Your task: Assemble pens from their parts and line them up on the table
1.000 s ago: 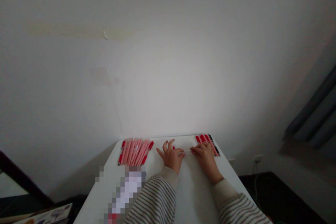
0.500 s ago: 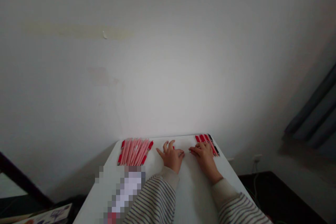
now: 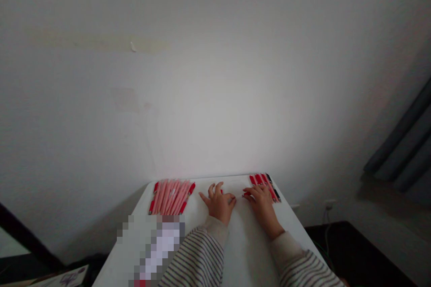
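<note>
My left hand (image 3: 219,206) is over the white table (image 3: 240,242), with thumb and index finger pinched together and the other fingers spread. What it pinches is too small to make out. A bit of red (image 3: 221,192) shows behind its fingers. Facing it, a short gap to the right, my right hand (image 3: 263,208) is closed on a small red pen part (image 3: 247,193), whose tip points toward my left hand. Beyond the right hand lie several red-and-pink pens (image 3: 258,179) side by side, partly covered by it. A bunch of pink pens with red ends (image 3: 171,197) lies at left.
A pale wall (image 3: 215,98) rises at the table's far edge. A blurred-out pale object (image 3: 161,244) lies on the table's left side. Black pen pieces (image 3: 277,194) lie by the right edge. At far right hangs a dark curtain (image 3: 404,143), with a wall socket (image 3: 330,204) below.
The view has shifted slightly. Both hands keep nearly the same place, and a little more of the red part shows at my right fingertips.
</note>
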Demonstrator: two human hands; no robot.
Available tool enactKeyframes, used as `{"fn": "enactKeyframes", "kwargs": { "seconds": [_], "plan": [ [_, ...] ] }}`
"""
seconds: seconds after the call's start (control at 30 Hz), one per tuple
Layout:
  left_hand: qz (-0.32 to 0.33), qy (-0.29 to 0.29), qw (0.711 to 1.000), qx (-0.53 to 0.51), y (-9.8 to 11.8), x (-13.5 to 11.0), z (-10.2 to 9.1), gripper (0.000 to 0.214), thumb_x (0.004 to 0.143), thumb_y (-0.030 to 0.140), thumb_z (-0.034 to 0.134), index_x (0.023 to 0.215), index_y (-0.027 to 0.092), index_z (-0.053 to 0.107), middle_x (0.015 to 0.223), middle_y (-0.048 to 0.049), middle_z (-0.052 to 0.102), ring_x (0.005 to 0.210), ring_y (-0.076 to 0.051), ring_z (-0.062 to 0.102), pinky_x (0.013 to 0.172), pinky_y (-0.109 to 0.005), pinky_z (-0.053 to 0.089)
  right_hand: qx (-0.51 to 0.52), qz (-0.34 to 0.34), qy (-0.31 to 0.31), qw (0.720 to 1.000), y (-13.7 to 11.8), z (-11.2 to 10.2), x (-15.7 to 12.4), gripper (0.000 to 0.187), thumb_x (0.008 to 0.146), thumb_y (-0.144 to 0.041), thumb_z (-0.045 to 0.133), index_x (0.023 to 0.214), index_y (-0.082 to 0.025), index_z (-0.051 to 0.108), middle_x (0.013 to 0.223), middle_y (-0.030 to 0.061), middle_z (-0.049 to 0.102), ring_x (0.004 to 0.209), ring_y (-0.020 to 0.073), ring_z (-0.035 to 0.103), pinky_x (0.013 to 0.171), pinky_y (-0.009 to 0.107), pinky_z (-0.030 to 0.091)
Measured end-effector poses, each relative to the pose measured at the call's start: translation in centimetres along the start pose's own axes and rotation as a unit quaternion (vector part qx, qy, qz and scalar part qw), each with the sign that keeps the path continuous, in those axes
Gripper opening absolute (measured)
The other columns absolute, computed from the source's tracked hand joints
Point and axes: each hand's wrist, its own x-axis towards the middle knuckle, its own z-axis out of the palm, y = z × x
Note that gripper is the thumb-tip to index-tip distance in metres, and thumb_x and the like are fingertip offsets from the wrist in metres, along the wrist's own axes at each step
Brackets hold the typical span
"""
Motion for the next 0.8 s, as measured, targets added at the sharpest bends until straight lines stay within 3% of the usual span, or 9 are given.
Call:
{"fn": "enactKeyframes", "kwargs": {
  "seconds": [0.2, 0.53, 0.8],
  "plan": [
    [-0.003, 0.009, 1.000, 0.000, 0.2, -0.2, -0.1, 0.010, 0.073, 0.042, 0.070, 0.082, 0.040, 0.074, 0.138, 0.0016, 0.051, 0.135, -0.031, 0.031, 0.107, -0.075, 0.000, 0.010, 0.001, -0.015, 1.000, -0.3, -0.5, 0.0, 0.023, 0.087, -0.029, 0.056, 0.105, -0.028, 0.070, 0.099, 0.0048, 0.070, 0.105, 0.0259, 0.050, 0.095, 0.042, 0.037],
    [-0.011, -0.008, 1.000, -0.004, 0.5, -0.2, -0.9, 0.011, 0.073, 0.035, 0.071, 0.082, 0.040, 0.074, 0.136, 0.0025, 0.052, 0.133, -0.030, 0.033, 0.107, -0.075, 0.003, -0.016, 0.007, -0.018, 1.000, -0.4, -0.8, 0.1, 0.016, 0.084, -0.028, 0.060, 0.093, -0.031, 0.073, 0.098, 0.0046, 0.067, 0.103, 0.0253, 0.050, 0.095, 0.045, 0.036],
    [-0.004, 0.028, 0.999, -0.021, 0.2, -0.2, -0.5, 0.010, 0.074, 0.033, 0.071, 0.081, 0.039, 0.073, 0.132, 0.0026, 0.054, 0.132, -0.029, 0.034, 0.109, -0.074, 0.003, -0.034, 0.015, -0.022, 0.999, -0.8, -1.4, 0.0, 0.018, 0.081, -0.027, 0.062, 0.090, -0.036, 0.074, 0.091, 0.0032, 0.064, 0.102, 0.0257, 0.051, 0.101, 0.052, 0.030]
  ]
}}
